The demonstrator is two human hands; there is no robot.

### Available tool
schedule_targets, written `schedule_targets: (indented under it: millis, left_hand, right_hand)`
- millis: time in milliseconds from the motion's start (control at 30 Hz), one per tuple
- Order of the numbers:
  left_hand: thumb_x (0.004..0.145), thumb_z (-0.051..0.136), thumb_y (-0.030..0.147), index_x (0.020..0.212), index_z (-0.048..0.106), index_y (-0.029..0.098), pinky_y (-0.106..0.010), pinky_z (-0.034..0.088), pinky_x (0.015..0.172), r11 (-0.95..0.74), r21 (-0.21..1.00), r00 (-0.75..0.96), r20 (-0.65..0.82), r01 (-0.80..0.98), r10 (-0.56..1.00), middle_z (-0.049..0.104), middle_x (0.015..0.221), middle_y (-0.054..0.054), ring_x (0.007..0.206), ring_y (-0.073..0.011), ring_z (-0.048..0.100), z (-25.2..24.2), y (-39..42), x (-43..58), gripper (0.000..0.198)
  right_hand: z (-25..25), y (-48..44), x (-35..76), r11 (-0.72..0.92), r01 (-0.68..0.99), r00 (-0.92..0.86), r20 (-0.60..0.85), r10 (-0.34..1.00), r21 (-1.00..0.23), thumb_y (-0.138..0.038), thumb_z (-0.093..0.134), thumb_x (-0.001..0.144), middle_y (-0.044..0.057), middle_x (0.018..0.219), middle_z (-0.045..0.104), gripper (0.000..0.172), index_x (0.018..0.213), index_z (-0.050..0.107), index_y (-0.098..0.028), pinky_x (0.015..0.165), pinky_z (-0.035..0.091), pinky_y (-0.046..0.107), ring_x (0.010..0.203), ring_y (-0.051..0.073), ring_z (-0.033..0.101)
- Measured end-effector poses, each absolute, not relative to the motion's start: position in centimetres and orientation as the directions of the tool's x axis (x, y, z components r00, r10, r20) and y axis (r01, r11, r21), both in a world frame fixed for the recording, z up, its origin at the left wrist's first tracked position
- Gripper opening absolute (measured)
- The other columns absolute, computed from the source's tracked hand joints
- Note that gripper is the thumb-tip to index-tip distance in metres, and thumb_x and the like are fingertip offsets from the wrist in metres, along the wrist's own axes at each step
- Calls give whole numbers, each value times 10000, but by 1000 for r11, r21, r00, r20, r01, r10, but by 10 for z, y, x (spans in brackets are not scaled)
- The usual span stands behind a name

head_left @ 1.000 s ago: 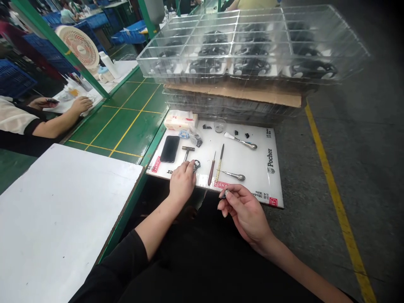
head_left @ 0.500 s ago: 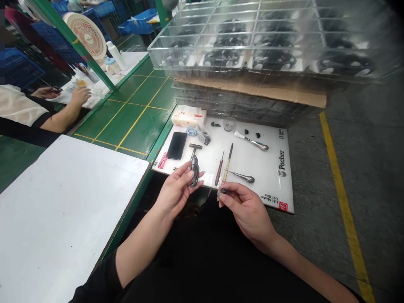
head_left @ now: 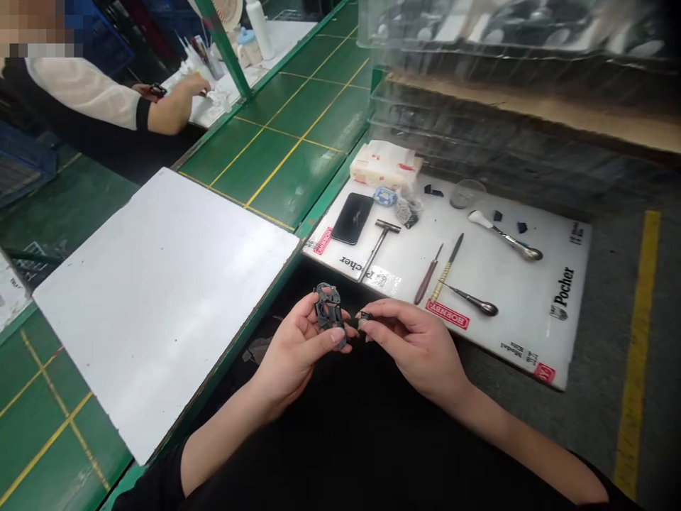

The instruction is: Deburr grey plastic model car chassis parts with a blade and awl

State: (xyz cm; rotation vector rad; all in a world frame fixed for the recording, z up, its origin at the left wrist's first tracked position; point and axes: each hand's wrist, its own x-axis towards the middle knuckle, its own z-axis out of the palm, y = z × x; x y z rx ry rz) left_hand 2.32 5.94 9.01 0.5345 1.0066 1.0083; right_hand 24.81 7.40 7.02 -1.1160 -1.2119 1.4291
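Head: left fingers (head_left: 323, 345) and right fingers (head_left: 381, 335) pinch dark parts (head_left: 330, 316); board (head_left: 521, 301) reads "Pocher", "HORNBY".

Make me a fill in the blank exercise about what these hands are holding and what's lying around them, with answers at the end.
1. The right hand pinches a small dark piece between fingers and ____.
2. Next to that piece, the dark part in the left hand is ____ (larger or smaller).
3. In the picture, the phone lies to the ____ (left or right) of the T-shaped tool.
4. Lines on the green tabletop are ____ in colour.

Missing words: thumb; larger; left; yellow.
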Motion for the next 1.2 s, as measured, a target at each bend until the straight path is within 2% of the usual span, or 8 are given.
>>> schedule_targets:
  millis: [100,233,433,600,800,900,1067,1200]
  left_hand:
    - [1039,975,377,1515,806,203,-400,771,988,468,712,200,-432,-523,880,869,1392,-161,1171,-306,905,92,52,10,534]
    - [1152,815,388,1493,852,199,-453,779,1029,476,646,254,-411,-596,875,848,1536,-196,1293,-357,889,95,43,-5,391]
    - [1131,858,378,1458,868,240,-565,783,1069,377,701,186,-336,-605,923,883,1478,-160,1314,-382,884,92,30,-16,355]
    - [1086,926,361,1369,895,263,-660,714,1212,324,733,165,-284,-598,945,889,1457,-131,1296,-370,897,85,25,-18,301]
    - [1062,951,347,1364,896,283,-666,718,1204,295,764,144,-261,-574,955,911,1401,-112,1288,-362,900,81,23,-17,313]
    - [1055,957,344,1338,897,284,-636,737,1169,281,783,141,-244,-556,959,917,1379,-111,1228,-340,914,78,23,-16,296]
    - [1016,992,330,1305,908,280,-461,774,1027,238,819,101,-218,-522,971,936,1267,-91,1082,-265,915,70,22,-13,305]
    - [957,1044,327,1218,921,284,-493,733,1112,219,845,48,-224,-488,973,936,1280,-79,1187,-292,893,70,22,-9,292]
  right_hand:
    - [73,79,235,-75,-42,-137,-69,988,-996,-378,978,1011,49,1059,909,125,1075,941,-277,755,741,280,809,188,861]
    - [79,84,223,-111,-54,-160,-101,982,-992,-386,986,1000,41,991,886,147,1033,920,-259,728,735,275,762,179,842]
    - [91,87,210,-84,-76,-225,-65,972,-994,-303,944,1015,26,990,880,80,1089,959,-276,737,728,290,678,136,752]
    - [95,85,203,-82,-35,-243,-71,967,-996,-319,945,1025,22,1031,914,72,1088,974,-300,806,733,284,798,160,833]
    - [94,82,204,23,18,-237,18,971,-1000,-312,923,1060,40,1140,940,66,1098,977,-310,852,737,314,991,222,902]
    - [95,79,206,124,91,-227,100,969,-988,-239,884,1083,37,1140,945,117,1130,975,-294,868,733,315,994,214,904]
    - [100,74,208,326,244,-183,287,940,-913,-143,844,1088,32,1084,946,180,1144,965,-265,853,736,311,936,201,896]
    - [101,72,210,402,308,-211,350,913,-862,-182,807,1129,36,1121,955,216,1204,970,-303,899,775,376,970,244,917]
